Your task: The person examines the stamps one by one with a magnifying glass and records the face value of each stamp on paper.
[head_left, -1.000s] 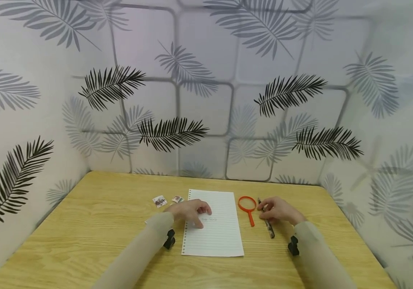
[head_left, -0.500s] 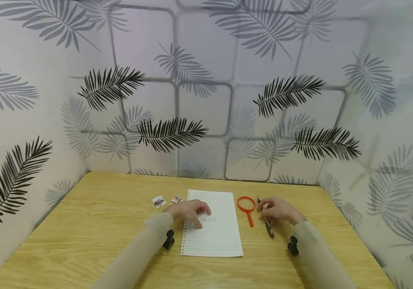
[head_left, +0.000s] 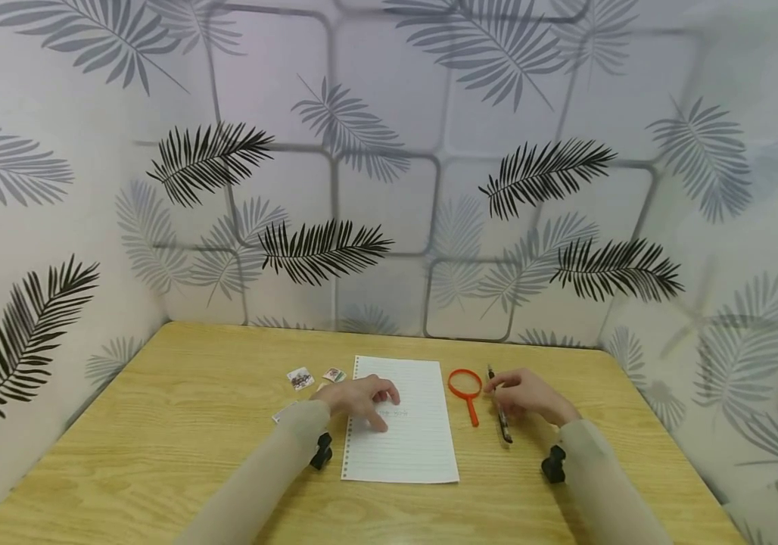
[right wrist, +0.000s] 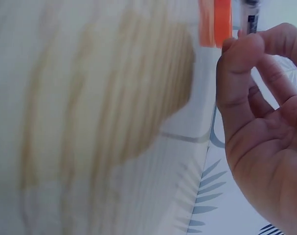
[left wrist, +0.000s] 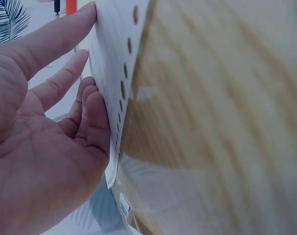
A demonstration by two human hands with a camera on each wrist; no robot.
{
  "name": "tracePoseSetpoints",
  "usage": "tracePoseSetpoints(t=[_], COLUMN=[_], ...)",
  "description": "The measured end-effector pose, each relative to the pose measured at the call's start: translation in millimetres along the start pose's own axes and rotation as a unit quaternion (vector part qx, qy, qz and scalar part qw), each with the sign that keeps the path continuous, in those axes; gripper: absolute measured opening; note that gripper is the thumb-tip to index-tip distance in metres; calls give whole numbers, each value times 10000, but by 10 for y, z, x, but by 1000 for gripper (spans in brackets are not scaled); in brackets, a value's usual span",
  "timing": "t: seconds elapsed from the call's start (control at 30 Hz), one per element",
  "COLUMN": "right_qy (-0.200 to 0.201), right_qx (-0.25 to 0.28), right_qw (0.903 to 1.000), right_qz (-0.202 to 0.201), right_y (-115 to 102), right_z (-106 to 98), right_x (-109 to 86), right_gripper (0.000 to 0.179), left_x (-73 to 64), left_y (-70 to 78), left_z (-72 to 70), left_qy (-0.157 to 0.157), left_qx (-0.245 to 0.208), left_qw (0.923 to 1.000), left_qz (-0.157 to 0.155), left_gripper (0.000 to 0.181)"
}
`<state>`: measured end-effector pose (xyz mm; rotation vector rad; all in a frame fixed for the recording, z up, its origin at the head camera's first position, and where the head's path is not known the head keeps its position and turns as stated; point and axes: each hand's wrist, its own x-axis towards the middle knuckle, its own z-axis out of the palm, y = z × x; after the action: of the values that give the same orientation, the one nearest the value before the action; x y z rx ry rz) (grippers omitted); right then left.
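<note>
In the head view my left hand (head_left: 358, 401) rests on a sheet of lined loose-leaf paper (head_left: 409, 454), thumb and fingers spread apart. Its fingertips touch the page in the left wrist view, near the punched holes (left wrist: 125, 71). A short line of handwriting (head_left: 394, 413) shows beside the fingers. My right hand (head_left: 532, 397), right of the paper, pinches a dark patterned pen (head_left: 502, 420) between thumb and fingers. The right wrist view shows the pen's clear end (right wrist: 251, 17) sticking out past the thumb and fingertip. The palm hides part of its grip.
An orange-red magnifying glass (head_left: 474, 409) lies between the paper and the pen. Several small picture stickers or cards (head_left: 300, 378) lie left of the paper, partly behind the left forearm. A patterned wall stands behind the wooden table (head_left: 178, 424).
The pen in my right hand has turned a little, its near end shifting left and its far end rising slightly. My left hand and the paper stay almost where they were.
</note>
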<state>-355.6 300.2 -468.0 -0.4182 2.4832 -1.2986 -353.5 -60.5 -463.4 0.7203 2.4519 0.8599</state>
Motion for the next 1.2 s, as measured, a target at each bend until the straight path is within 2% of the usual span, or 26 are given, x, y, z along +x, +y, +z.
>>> tracePoseSetpoints(t=[0.2,0.5,0.63,0.87,1.2], right_qy=[56,-82,-180,-304,-197], right_qx=[233,891,1079,903,726], right_qw=[9996,9958,9934,9931,9948], right_qz=[-154,-189,-331,-681,-681], right_y=[-35,-126,-141,-135,-157], right_z=[17,114,122,143,209], right_x=[19,69,79,93,107], right_gripper=[32,31,32,35,23], left_x=[-16,-31,-12,7,14], left_y=[1,7,-6,-30,-37], left_z=[6,10,19,23,24], left_qy=[7,-3,25,69,23], left_qx=[-34,-232,-232,-293,-357], left_qw=[10000,9997,9997,9995,9993], left_qz=[71,-18,-41,-105,-144], left_gripper=[39,38,40,40,39])
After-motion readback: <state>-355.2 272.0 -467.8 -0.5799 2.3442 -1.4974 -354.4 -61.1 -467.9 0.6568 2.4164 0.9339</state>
